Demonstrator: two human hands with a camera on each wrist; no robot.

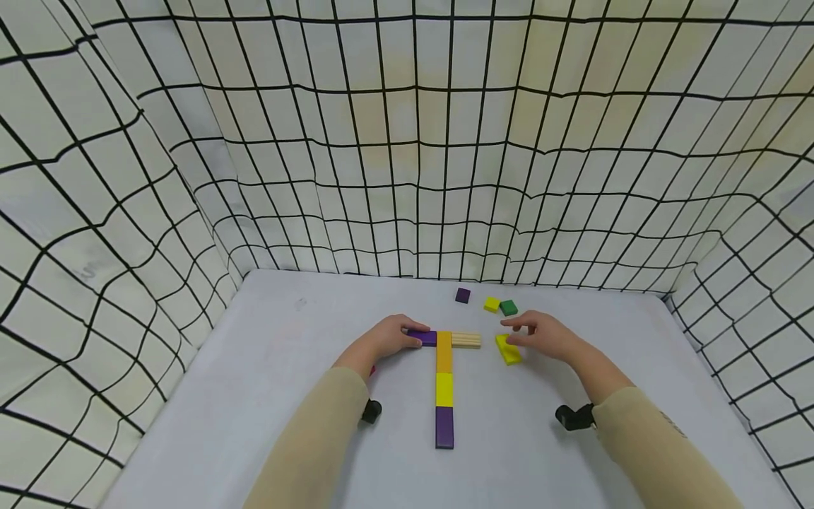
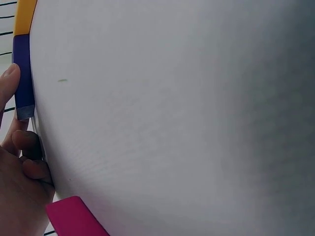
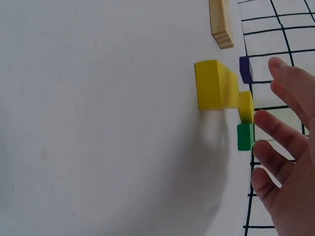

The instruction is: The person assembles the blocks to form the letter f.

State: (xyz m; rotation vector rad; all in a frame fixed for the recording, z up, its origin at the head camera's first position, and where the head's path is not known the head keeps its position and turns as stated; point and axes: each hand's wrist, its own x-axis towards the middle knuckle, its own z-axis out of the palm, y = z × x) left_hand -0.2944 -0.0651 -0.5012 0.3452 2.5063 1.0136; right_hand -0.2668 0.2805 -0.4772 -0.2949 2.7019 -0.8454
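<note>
In the head view, wooden blocks lie flat in a T: a purple block (image 1: 422, 338), an orange block (image 1: 444, 352) and a plain wood block (image 1: 466, 341) across the top, then a yellow block (image 1: 444, 390) and a dark purple block (image 1: 444, 427) down the stem. My left hand (image 1: 386, 339) pinches the purple block at the T's left end between thumb and fingers. Above a loose yellow block (image 1: 506, 351), my right hand (image 1: 543, 335) hovers with its fingers spread and loosely bent. The right wrist view shows a gap between that hand and the yellow block (image 3: 209, 86).
Behind the T lie a dark purple block (image 1: 463, 295), a small yellow block (image 1: 492, 304) and a green block (image 1: 509, 307). A magenta block (image 2: 76, 216) sits beside my left wrist. Black netting (image 1: 416, 187) over pale walls encloses the white table (image 1: 254, 424).
</note>
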